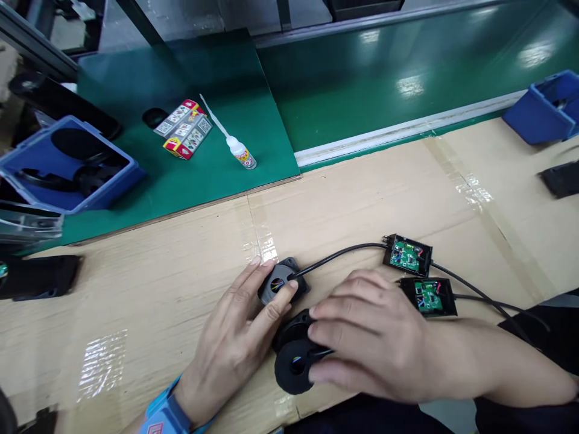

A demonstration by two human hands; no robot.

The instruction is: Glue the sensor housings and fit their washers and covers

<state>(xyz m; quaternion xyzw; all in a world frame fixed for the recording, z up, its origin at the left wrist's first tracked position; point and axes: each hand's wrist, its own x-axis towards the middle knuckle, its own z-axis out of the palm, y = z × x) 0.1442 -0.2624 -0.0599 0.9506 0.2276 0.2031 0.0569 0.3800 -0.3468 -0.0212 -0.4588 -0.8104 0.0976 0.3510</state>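
Observation:
My left hand point(239, 328), with a blue band at the wrist, has its thumb and fingers around a black plastic housing point(268, 288) that lies on the cardboard. Coloured wires show in the round hole of this housing, and a black cable point(339, 253) runs from it to an opened black box with a green circuit board point(406, 255). Just nearer to me, my right hand point(371, 334) grips a black disc point(284, 369) with a central hole, by its right edge. Behind that disc is another black housing, partly hidden by my hands. A second board point(427, 296) in a black box lies beyond my right hand.
On the green mat point(199, 181) are a white dropper bottle point(244, 154) and a red-and-white box point(185, 129). A blue bin point(106, 193) with black parts stands at left, another blue bin point(527, 117) at right. Behind the cardboard runs a green belt point(339, 90).

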